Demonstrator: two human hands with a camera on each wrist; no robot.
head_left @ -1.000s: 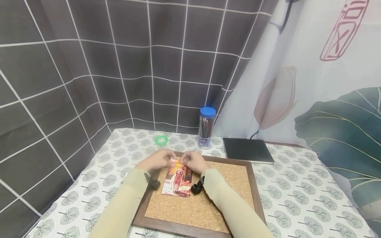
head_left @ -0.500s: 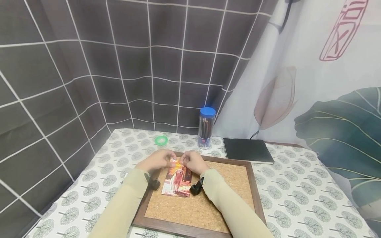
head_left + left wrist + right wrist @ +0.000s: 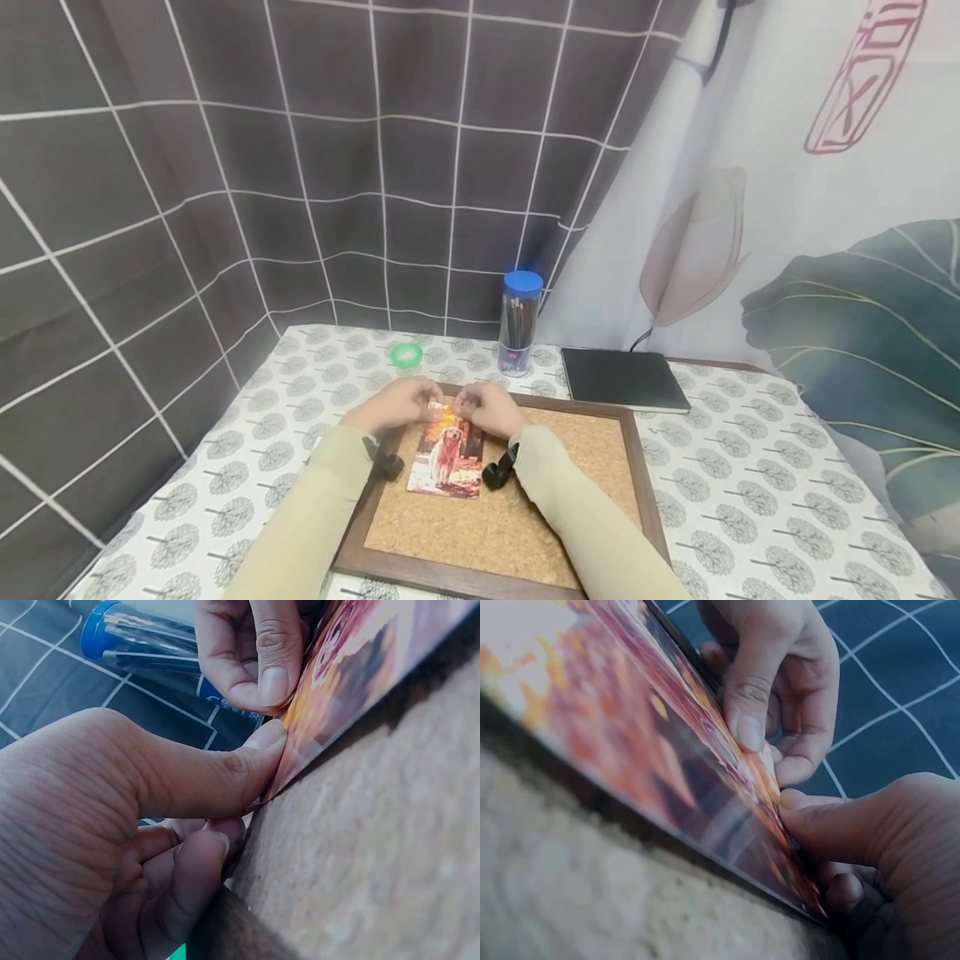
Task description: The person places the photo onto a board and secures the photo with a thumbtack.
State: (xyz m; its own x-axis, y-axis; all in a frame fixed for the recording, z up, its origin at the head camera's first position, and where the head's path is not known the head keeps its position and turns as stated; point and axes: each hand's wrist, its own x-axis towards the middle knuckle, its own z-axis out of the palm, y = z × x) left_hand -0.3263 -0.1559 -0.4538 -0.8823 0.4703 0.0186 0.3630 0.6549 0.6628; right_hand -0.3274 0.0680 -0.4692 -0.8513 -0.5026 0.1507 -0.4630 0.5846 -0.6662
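The dog photo (image 3: 447, 460) is over the left part of the cork board (image 3: 588, 437), its top edge pinched between thumb and fingers of both the left hand (image 3: 393, 403) and the right hand (image 3: 489, 407); whether its lower end touches the cork is hard to tell. It looks like a thin, glossy print, so it should be very light, springy and a little slippery, easy to crease or smudge. A gentle hold by the edges and corners, tension even, seems safest.
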